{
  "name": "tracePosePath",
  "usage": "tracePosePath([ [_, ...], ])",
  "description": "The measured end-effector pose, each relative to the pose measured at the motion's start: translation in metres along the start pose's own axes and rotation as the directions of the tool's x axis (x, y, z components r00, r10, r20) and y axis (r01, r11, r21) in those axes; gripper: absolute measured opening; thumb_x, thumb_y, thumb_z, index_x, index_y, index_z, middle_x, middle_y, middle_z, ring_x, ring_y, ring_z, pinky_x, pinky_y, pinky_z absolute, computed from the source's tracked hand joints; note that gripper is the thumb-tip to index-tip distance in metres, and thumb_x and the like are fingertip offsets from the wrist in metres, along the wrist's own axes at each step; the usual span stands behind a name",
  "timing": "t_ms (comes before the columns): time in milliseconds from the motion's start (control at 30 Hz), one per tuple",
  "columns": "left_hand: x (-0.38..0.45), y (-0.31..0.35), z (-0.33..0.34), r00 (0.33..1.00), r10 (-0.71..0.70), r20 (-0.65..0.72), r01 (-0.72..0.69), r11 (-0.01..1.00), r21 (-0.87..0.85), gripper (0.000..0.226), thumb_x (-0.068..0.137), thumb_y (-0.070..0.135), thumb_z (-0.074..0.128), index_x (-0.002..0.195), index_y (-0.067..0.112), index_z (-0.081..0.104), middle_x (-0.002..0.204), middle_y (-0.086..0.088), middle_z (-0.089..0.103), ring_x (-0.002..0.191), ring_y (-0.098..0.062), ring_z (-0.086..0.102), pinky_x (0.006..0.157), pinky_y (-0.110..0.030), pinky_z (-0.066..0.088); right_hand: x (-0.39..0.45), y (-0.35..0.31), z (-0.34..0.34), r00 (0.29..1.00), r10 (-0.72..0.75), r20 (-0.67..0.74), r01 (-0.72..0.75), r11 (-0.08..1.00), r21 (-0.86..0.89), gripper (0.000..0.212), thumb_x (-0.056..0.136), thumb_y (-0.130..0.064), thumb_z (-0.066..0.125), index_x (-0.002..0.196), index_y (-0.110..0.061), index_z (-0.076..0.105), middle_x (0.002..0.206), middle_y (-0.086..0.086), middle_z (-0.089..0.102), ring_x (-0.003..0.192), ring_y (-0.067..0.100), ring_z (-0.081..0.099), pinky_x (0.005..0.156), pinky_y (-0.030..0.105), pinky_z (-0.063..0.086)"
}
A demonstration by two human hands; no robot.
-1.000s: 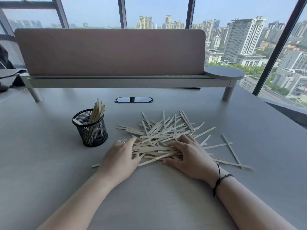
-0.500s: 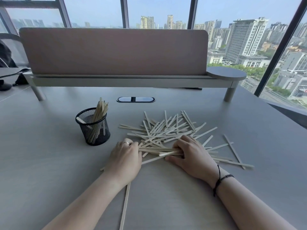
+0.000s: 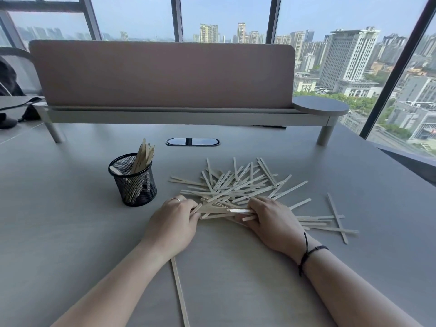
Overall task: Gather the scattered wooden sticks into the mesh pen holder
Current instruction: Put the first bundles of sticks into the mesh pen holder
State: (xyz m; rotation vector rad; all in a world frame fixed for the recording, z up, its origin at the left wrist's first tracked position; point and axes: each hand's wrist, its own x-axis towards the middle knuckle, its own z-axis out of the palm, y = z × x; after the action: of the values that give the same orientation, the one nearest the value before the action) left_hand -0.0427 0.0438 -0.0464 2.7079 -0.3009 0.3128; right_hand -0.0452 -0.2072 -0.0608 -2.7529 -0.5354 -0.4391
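Scene: A person sits at a grey desk [image 3: 70, 232] beside tall windows overlooking city towers.
Left hand [image 3: 173, 224]: Rests on the desk at the near left edge of the pile, a ring on one finger, fingers curled round the ends of several sticks.
Right hand [image 3: 271, 219]: Lies at the near middle of the pile, a black cord on the wrist, fingers and thumb curled round the other ends of the same small bundle [image 3: 219, 212] of sticks.
Loose sticks [image 3: 238, 182]: Dozens lie criss-crossed on the desk beyond and between the hands; a few more trail off to the right of the right hand.
Stray stick [image 3: 180, 293]: One lies alone near the desk's front edge, running out from under the left wrist.
Pen holder [image 3: 133, 182]: The black mesh cup stands upright just left of the pile, near the left hand but not touching it, with a cluster of sticks leaning inside against its right rim.
Background: A pink divider panel [image 3: 162, 74] on a raised shelf spans the desk's far side.
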Motion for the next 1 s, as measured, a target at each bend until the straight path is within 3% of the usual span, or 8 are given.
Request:
tracePosePath([
  [167,0.003,-0.003,-0.001,1.000,-0.028,-0.007,0.028,0.999,-0.046,0.025,0.091,0.022,0.058,0.113,0.029,0.069,0.109,0.006,0.070,0.104,-0.022,0.064,0.078,-0.034,0.052,0.003,-0.001,-0.001,1.000,0.009,0.009,-0.009,0.999,-0.052,0.041,0.085,-0.061,0.030,0.078,-0.023,0.040,0.083,0.002,0.064,0.082,0.035,0.061,0.060,0.038,0.042],
  [300,0.003,-0.004,-0.004,0.998,-0.044,-0.041,0.039,0.992,-0.118,0.043,0.087,0.025,0.065,0.129,0.032,0.059,0.118,0.007,0.066,0.107,-0.022,0.063,0.085,-0.035,0.052,0.002,-0.001,-0.003,1.000,0.001,-0.015,-0.001,0.999,-0.038,0.032,0.089,-0.052,0.043,0.076,-0.022,0.039,0.080,0.004,0.063,0.079,0.037,0.061,0.058,0.038,0.039],
  [367,0.004,-0.006,-0.004,0.995,-0.018,-0.103,0.001,0.986,-0.164,0.049,0.084,0.028,0.071,0.130,0.030,0.056,0.116,0.010,0.063,0.101,-0.020,0.063,0.082,-0.037,0.053,0.000,-0.002,-0.004,0.999,0.017,-0.042,-0.018,1.000,-0.023,0.040,0.086,-0.060,0.038,0.074,-0.022,0.037,0.074,0.001,0.060,0.075,0.036,0.061,0.056,0.037,0.037],
  [467,0.005,-0.010,-0.001,0.993,0.013,-0.121,-0.040,0.973,-0.226,0.053,0.082,0.029,0.074,0.130,0.032,0.054,0.111,0.016,0.060,0.094,-0.016,0.062,0.080,-0.038,0.054,-0.001,-0.004,-0.005,0.995,0.055,-0.087,-0.055,0.998,0.005,0.059,0.080,-0.077,0.048,0.070,-0.020,0.036,0.062,-0.007,0.045,0.066,0.033,0.057,0.053,0.035,0.033],
  [567,0.006,-0.013,0.004,0.990,0.103,-0.099,-0.124,0.964,-0.236,0.059,0.077,0.029,0.079,0.130,0.032,0.054,0.109,0.017,0.059,0.088,-0.005,0.060,0.078,-0.035,0.055,-0.003,-0.006,-0.007,0.996,0.061,-0.058,-0.060,0.998,0.012,0.061,0.074,-0.081,0.052,0.071,-0.021,0.037,0.064,-0.005,0.050,0.069,0.031,0.058,0.055,0.036,0.037],
  [667,0.002,-0.009,0.005,0.980,0.187,-0.073,-0.200,0.937,-0.287,0.063,0.073,0.036,0.082,0.128,0.043,0.051,0.107,0.022,0.058,0.085,0.006,0.061,0.076,-0.018,0.052,-0.004,-0.005,-0.004,0.998,0.005,-0.066,-0.007,1.000,-0.029,0.055,0.082,-0.076,0.047,0.073,-0.024,0.035,0.066,0.000,0.059,0.068,0.032,0.058,0.053,0.037,0.043],
  [800,-0.002,0.001,0.007,0.966,0.247,-0.077,-0.257,0.882,-0.396,0.065,0.073,0.022,0.081,0.130,0.036,0.054,0.106,0.022,0.061,0.081,-0.001,0.064,0.075,-0.032,0.057,-0.005,-0.011,-0.003,0.991,-0.094,-0.098,0.090,0.995,-0.043,0.045,0.088,-0.064,0.041,0.072,-0.023,0.036,0.063,0.000,0.055,0.061,0.035,0.055,0.047,0.034,0.036],
  [1000,-0.009,0.014,0.008,0.972,0.227,-0.062,-0.224,0.806,-0.548,0.062,0.071,0.016,0.075,0.126,0.036,0.054,0.109,0.017,0.066,0.096,-0.007,0.066,0.084,-0.031,0.055,0.001,-0.024,-0.003,0.987,-0.075,-0.143,0.070,0.997,-0.037,0.028,0.081,-0.047,0.045,0.069,-0.024,0.035,0.057,0.000,0.055,0.055,0.034,0.054,0.046,0.031,0.033],
])
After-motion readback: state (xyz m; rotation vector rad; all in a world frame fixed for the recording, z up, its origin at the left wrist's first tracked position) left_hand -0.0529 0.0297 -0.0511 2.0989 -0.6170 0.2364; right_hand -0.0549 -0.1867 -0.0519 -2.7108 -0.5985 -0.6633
